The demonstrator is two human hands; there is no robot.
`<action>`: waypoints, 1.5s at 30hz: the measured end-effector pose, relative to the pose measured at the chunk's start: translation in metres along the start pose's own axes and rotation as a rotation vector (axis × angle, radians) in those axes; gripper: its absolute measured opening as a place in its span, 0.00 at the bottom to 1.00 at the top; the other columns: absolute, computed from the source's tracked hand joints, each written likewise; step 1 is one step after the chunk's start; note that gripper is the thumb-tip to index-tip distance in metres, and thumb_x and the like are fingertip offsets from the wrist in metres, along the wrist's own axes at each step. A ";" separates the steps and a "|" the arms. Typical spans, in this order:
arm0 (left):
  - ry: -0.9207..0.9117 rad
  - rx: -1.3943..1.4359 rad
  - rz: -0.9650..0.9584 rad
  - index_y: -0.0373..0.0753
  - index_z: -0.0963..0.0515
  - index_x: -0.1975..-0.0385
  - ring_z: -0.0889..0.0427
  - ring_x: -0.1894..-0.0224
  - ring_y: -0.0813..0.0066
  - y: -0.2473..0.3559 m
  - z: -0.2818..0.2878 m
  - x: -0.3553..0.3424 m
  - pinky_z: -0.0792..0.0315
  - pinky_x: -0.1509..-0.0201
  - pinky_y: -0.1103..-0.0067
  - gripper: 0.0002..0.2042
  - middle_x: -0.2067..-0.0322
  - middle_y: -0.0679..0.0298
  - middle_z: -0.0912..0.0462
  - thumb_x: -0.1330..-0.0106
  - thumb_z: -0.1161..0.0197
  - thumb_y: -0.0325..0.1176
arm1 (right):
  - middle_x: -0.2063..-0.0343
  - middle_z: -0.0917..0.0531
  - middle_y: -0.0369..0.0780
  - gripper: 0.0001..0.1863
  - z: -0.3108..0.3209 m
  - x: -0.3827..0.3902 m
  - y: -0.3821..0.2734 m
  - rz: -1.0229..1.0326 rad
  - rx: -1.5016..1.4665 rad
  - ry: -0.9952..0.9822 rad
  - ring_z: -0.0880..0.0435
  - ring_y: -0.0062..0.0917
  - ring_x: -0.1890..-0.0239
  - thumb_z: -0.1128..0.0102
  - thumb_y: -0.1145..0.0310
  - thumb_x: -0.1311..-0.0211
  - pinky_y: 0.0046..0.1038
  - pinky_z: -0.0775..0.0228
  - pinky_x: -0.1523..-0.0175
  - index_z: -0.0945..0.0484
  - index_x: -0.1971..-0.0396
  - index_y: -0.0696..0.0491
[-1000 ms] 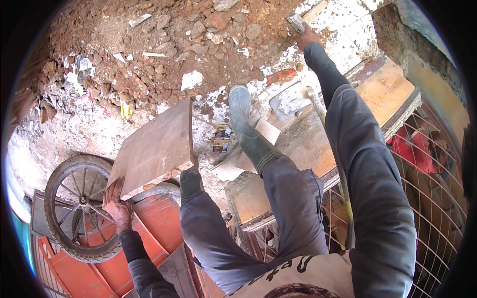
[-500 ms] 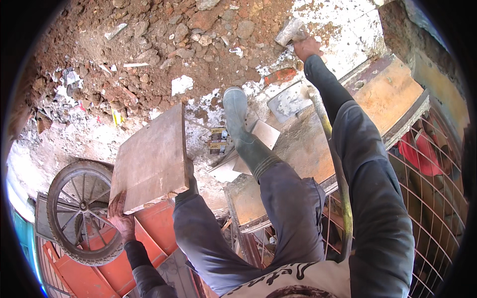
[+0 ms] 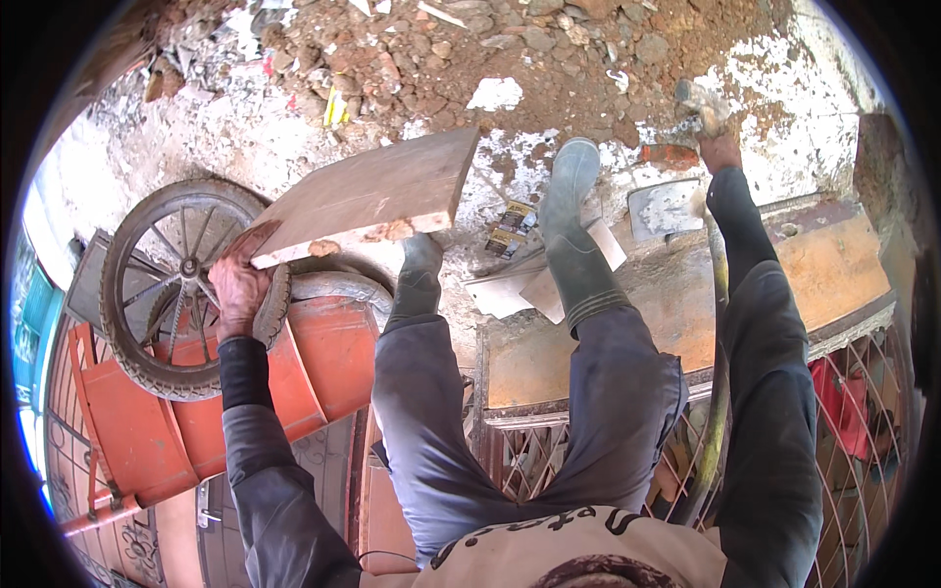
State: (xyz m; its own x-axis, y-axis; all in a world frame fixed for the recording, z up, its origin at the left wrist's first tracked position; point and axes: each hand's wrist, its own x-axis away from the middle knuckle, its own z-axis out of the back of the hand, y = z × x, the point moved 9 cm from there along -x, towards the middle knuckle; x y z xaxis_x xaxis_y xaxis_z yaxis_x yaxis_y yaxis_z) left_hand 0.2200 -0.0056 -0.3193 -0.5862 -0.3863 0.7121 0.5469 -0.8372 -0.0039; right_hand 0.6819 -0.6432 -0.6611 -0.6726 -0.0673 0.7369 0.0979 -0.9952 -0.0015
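Note:
My left hand is closed on the near left edge of a square wooden board, held tilted beside my left boot, above the cart wheel. My right hand is closed on a short hammer, its head over the rubble just above a red brick fragment. Below it lie a shovel-like metal blade and a long yellowish pole, partly hidden by my arm.
A spoked wheel rests on an orange metal cart at left. Rubble lies ahead. Loose tiles are by my boots, a rusty ledge at right, barred grating with something red behind it.
The view has rotated, shifting the scene. My right hand and hammer have come lower, nearer the brick fragment. The board is still in my left hand, now seen at a flatter angle.

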 end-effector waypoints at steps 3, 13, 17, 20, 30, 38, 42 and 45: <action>0.011 -0.037 0.022 0.58 0.17 0.47 0.15 0.51 0.57 0.000 0.007 0.010 0.21 0.48 0.68 0.22 0.50 0.62 0.14 0.45 0.29 0.36 | 0.70 0.26 0.39 0.22 -0.017 0.095 -0.050 -0.117 -0.538 -0.242 0.27 0.28 0.71 0.37 0.59 0.39 0.29 0.35 0.69 0.25 0.51 0.58; 0.120 0.052 -0.027 0.58 0.15 0.50 0.13 0.55 0.61 0.007 0.004 0.025 0.20 0.51 0.67 0.19 0.56 0.62 0.12 0.43 0.28 0.44 | 0.78 0.21 0.32 0.15 0.091 0.417 -0.241 0.161 -0.907 -0.445 0.25 0.15 0.81 0.32 0.65 0.35 0.22 0.31 0.76 0.24 0.56 0.58; 0.098 0.078 0.021 0.59 0.15 0.49 0.13 0.57 0.60 -0.005 -0.002 0.033 0.21 0.52 0.67 0.20 0.57 0.61 0.12 0.44 0.27 0.45 | 0.71 0.15 0.45 0.21 0.136 0.516 -0.323 0.781 -0.705 -0.142 0.14 0.34 0.68 0.30 0.64 0.37 0.32 0.23 0.60 0.25 0.51 0.61; 0.079 0.075 0.028 0.59 0.15 0.49 0.13 0.57 0.60 0.006 0.010 0.029 0.21 0.52 0.67 0.20 0.58 0.62 0.12 0.43 0.27 0.48 | 0.70 0.15 0.51 0.24 0.109 0.539 -0.358 0.831 -0.856 -0.207 0.13 0.42 0.65 0.30 0.61 0.38 0.36 0.23 0.59 0.26 0.50 0.61; 0.176 0.084 -0.035 0.55 0.12 0.56 0.13 0.63 0.60 0.000 0.009 0.031 0.21 0.56 0.67 0.16 0.68 0.59 0.12 0.40 0.31 0.51 | 0.73 0.18 0.37 0.18 0.097 0.523 -0.380 0.613 -0.767 -0.108 0.22 0.20 0.76 0.36 0.62 0.31 0.27 0.29 0.68 0.23 0.53 0.61; 0.177 0.126 -0.064 0.53 0.13 0.56 0.13 0.64 0.59 0.001 0.005 0.032 0.21 0.57 0.66 0.16 0.68 0.58 0.12 0.41 0.30 0.51 | 0.76 0.18 0.39 0.18 0.058 0.511 -0.396 0.489 -0.686 -0.181 0.23 0.18 0.80 0.36 0.63 0.32 0.27 0.32 0.74 0.25 0.54 0.62; 0.232 0.147 -0.109 0.52 0.13 0.57 0.13 0.66 0.60 -0.001 -0.005 0.031 0.21 0.59 0.66 0.16 0.71 0.57 0.13 0.40 0.31 0.52 | 0.76 0.16 0.47 0.19 0.068 0.524 -0.409 0.438 -0.771 -0.248 0.17 0.28 0.78 0.35 0.61 0.34 0.34 0.26 0.69 0.26 0.60 0.63; 0.227 0.145 -0.110 0.51 0.13 0.58 0.13 0.67 0.59 -0.002 -0.002 0.031 0.21 0.60 0.66 0.15 0.71 0.57 0.13 0.40 0.31 0.50 | 0.73 0.15 0.48 0.19 0.078 0.543 -0.420 0.503 -0.659 -0.299 0.13 0.29 0.72 0.34 0.61 0.35 0.35 0.24 0.66 0.26 0.58 0.62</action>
State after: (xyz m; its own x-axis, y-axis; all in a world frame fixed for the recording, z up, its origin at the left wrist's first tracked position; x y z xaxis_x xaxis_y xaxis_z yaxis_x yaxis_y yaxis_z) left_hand 0.1993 -0.0163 -0.2992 -0.7564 -0.3871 0.5272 0.5429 -0.8211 0.1761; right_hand 0.3331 -0.2562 -0.2079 -0.4347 -0.5789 0.6899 -0.1744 -0.6974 -0.6951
